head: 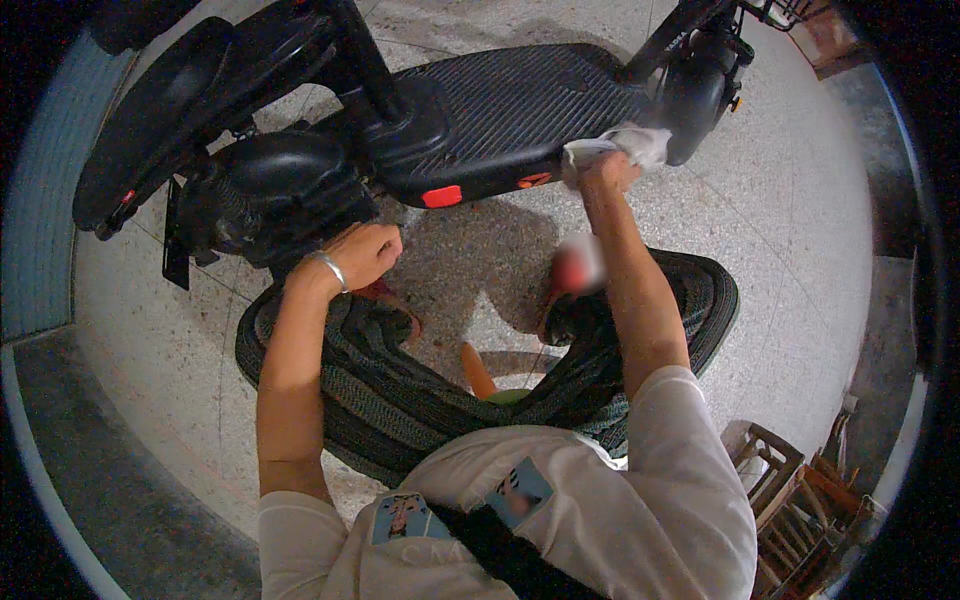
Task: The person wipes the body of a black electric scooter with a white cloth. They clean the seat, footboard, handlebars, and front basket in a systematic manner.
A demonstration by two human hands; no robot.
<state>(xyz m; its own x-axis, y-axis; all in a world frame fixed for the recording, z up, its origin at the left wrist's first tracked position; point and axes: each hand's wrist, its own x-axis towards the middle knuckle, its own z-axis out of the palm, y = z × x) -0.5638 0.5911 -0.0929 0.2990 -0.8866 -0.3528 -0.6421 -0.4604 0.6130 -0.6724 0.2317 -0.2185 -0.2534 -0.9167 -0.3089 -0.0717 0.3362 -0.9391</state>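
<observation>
A black electric scooter with a ribbed footboard stands across the floor before me. My right hand grips a crumpled white cloth at the near edge of the footboard, close to the front wheel cover. Left of the cloth, an orange badge and a red reflector sit on the board's side. My left hand, with a silver bangle on the wrist, is curled in front of the black rear wheel cover. Nothing shows in its fingers; their tips are partly hidden.
The scooter's long black seat rises at upper left, beside a blue-grey ribbed shutter. My knees in dark striped trousers spread over the speckled floor. Wooden chair-like furniture stands at lower right. A blurred red-and-white patch lies near my right forearm.
</observation>
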